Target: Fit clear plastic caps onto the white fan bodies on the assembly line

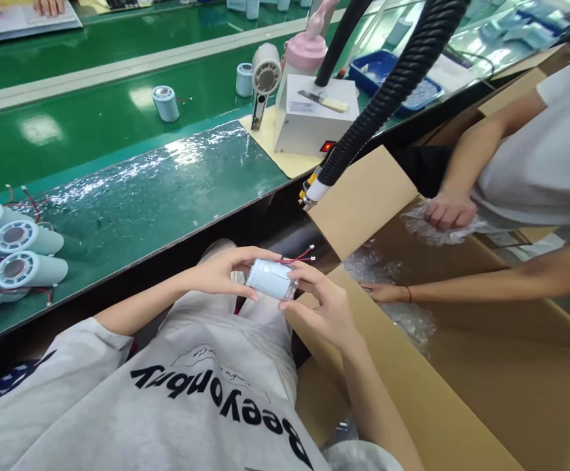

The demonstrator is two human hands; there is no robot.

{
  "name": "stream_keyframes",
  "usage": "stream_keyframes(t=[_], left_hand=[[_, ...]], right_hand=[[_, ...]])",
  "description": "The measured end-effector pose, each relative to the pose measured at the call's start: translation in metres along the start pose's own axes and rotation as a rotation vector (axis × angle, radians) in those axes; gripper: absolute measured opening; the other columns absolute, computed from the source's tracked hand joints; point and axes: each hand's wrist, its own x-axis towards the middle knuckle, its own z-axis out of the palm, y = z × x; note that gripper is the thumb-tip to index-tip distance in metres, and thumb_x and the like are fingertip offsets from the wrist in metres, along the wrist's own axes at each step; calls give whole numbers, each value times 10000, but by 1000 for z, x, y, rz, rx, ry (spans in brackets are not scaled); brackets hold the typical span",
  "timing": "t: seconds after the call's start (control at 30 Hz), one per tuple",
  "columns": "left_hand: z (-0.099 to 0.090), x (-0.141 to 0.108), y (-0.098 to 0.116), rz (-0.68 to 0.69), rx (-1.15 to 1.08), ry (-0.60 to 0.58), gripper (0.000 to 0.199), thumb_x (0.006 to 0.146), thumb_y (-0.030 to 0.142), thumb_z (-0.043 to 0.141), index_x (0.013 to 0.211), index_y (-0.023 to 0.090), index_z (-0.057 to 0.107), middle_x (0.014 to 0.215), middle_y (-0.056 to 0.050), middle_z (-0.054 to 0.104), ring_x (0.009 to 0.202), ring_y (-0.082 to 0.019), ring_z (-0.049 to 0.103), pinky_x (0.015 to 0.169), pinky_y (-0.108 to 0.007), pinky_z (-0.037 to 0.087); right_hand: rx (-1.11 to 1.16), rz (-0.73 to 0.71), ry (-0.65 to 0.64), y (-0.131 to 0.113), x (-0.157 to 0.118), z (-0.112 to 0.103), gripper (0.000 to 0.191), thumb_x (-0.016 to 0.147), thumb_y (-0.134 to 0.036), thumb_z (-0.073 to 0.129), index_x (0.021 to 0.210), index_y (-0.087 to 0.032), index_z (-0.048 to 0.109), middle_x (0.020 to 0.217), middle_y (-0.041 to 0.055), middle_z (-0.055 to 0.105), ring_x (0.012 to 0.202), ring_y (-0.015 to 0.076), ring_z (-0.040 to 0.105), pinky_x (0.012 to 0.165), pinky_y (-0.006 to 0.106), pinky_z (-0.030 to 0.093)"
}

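Observation:
Above my lap, a light blue fan housing (271,279), shaped like a short cylinder, lies on its side between my two hands. My left hand (223,271) grips its left end, thumb below and fingers above. At the other end, the fingers and thumb of my right hand (324,302) close around the rim, where something clear shows. Thin red and dark wires with white plugs stick out past the right fingers. Similar light blue housings (32,269) are stacked on their sides at the bench's left end, wires trailing.
A black flexible hose (377,111) hangs over the bench edge near a white box (314,114) bearing a knife. Beside it stand a handheld fan (266,72) and a pink-topped bottle (305,49). At right, a co-worker's hands (451,209) handle clear plastic in an open carton (461,366).

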Motion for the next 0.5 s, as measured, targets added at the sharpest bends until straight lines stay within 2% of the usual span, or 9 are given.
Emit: stream_keyframes(t=[0.2, 0.33, 0.4, 0.43, 0.5], left_hand=[[3, -11, 10, -42, 5, 36, 731, 758, 256, 888, 1439, 249, 625, 1504, -137, 621, 1321, -291, 647, 1065, -399, 559], [0, -14, 10, -128, -27, 84, 718, 736, 265, 888, 1407, 213, 638, 1416, -144, 671, 1191, -277, 701, 978, -384, 590], [-1, -17, 9, -169, -52, 166, 678, 688, 263, 908, 1326, 197, 687, 1339, -137, 703, 1126, -269, 710, 932, -362, 600], [-2, -18, 7, -197, -65, 221, 646, 654, 249, 923, 1264, 194, 718, 1291, -129, 718, 1098, -263, 709, 900, -336, 604], [-4, -19, 2, -263, -112, 328, 587, 574, 207, 940, 1133, 197, 761, 1159, -99, 746, 999, -245, 707, 781, -273, 608]], right_hand=[[143, 100, -25, -13, 2, 7, 427, 882, -475, 834, 1219, -264, 677, 1273, 93, 745, 1158, 269, 739, 903, 402, 694], [82, 89, 6, -20, -5, 7, 389, 920, -386, 796, 1255, -262, 642, 1338, 114, 713, 1212, 278, 712, 935, 410, 665], [-21, 123, 152, -19, -26, -5, 364, 932, -374, 754, 1252, -263, 619, 1344, 123, 699, 1242, 297, 693, 957, 434, 642], [-94, 151, 304, -17, -44, -15, 368, 932, -405, 730, 1246, -263, 599, 1320, 124, 696, 1245, 311, 686, 974, 460, 628], [-299, 264, 704, -15, -100, -44, 446, 933, -507, 649, 1286, -267, 520, 1302, 131, 655, 1267, 346, 659, 1031, 536, 584]])
